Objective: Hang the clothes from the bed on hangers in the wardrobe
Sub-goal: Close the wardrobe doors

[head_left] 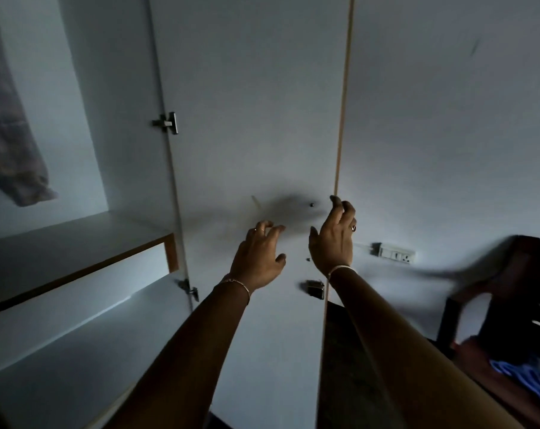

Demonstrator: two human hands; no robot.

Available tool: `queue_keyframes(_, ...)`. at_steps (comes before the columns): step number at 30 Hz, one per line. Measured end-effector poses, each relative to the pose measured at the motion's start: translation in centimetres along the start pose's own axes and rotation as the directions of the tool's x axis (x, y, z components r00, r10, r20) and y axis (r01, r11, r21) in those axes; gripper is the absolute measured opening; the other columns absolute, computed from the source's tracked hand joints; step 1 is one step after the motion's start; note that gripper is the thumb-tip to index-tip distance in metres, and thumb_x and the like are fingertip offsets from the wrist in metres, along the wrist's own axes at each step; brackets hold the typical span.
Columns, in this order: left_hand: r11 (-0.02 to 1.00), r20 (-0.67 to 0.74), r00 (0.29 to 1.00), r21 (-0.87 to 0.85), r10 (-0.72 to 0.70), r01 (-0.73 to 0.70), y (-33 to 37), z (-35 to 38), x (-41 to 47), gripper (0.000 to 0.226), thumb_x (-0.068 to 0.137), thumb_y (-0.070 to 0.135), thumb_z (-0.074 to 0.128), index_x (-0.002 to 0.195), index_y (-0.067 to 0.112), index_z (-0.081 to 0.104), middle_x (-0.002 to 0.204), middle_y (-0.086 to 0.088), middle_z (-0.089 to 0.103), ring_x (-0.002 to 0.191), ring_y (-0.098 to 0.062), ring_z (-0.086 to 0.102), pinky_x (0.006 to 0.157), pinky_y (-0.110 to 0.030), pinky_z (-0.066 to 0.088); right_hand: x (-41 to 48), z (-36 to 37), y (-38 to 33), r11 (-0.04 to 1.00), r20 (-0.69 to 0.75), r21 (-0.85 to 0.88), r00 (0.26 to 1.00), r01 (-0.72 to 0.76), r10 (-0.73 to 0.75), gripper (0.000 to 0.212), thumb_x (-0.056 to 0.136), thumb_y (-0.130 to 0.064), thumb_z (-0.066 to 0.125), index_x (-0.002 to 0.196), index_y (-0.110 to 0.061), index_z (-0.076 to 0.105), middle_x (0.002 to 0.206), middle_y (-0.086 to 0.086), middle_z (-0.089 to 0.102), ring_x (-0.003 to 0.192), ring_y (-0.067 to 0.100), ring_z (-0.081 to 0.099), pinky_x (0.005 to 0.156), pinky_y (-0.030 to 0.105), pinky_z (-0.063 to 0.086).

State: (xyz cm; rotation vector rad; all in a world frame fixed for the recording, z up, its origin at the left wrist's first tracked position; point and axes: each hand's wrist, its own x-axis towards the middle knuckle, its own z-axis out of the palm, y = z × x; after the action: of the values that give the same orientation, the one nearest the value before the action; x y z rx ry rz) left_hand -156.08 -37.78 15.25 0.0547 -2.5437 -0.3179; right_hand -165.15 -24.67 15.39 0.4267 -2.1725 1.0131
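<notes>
No text, label or number can be read anywhere here.

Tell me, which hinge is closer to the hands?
The lower hinge, beside the left hand under the shelf; the upper hinge sits far higher on the door.

Hanging garment (11,134) blurred, cut by left edge; chair (470,289) cut by right edge; blue cloth (528,379) on it smeared.
</notes>
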Motion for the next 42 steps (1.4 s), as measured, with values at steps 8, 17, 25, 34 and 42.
queue_keyframes(8,0.999,0.032,0.999,-0.041,0.023,-0.022,0.0,0.2,1.4,0.057,0.09,0.03,0.06,0.142,0.023,0.038,0.149,-0.002,0.03,0.136,-0.023,0.03,0.105,-0.037,0.038,4.9,1.5,1.2,0.92,0.276,0.288,0.943,-0.266,0.186,0.084,0.082,-0.018,0.073,0.148,-0.004,0.022,0.144,0.018,0.038,0.132,0.036,0.04,0.112,0.047,0.035)
queue_keyframes(17,0.992,0.011,1.0,-0.127,-0.005,0.007,-0.5,0.6,1.8,0.06,0.084,0.027,0.068,0.138,0.021,0.042,0.142,-0.003,0.037,0.131,-0.024,0.036,0.1,-0.037,0.043,5.5,2.3,1.3,0.746,0.258,0.474,0.884,-0.468,0.39,0.058,0.075,-0.052,0.061,0.115,-0.012,0.051,0.113,0.01,0.061,0.104,0.032,0.059,0.091,0.052,0.05)
queue_keyframes(25,0.955,-0.045,0.997,-0.294,-0.063,0.047,0.7,0.7,1.2,0.095,0.07,0.043,0.08,0.145,0.014,0.028,0.145,-0.009,0.03,0.132,-0.029,0.033,0.102,-0.041,0.042,1.8,-0.5,-3.6,0.805,0.222,0.424,0.91,-0.414,0.351,0.051,0.068,-0.06,0.076,0.094,-0.017,0.067,0.089,-0.002,0.07,0.089,0.022,0.066,0.082,0.04,0.056)
queue_keyframes(34,0.928,-0.165,0.969,-0.356,-0.182,0.113,-1.4,-2.1,-4.1,0.12,0.07,0.044,0.079,0.152,0.018,-0.005,0.157,-0.005,0.0,0.143,-0.028,0.014,0.112,-0.045,0.032,-4.8,-0.9,-12.2,0.933,0.074,0.278,0.974,-0.227,0.214,0.052,0.072,-0.067,0.061,0.075,-0.015,0.063,0.076,0.004,0.067,0.072,0.026,0.066,0.066,0.033,0.055)
queue_keyframes(42,0.9,-0.28,0.916,-0.406,-0.287,0.158,-5.6,-6.7,-10.0,0.09,0.079,0.042,0.071,0.15,0.024,0.017,0.15,0.0,0.021,0.133,-0.018,0.034,0.107,-0.033,0.037,-10.1,1.2,-18.1,0.957,0.067,0.288,0.997,0.014,-0.035,0.044,0.082,-0.058,0.049,0.086,-0.016,0.06,0.094,0.005,0.062,0.094,0.029,0.057,0.085,0.041,0.046)
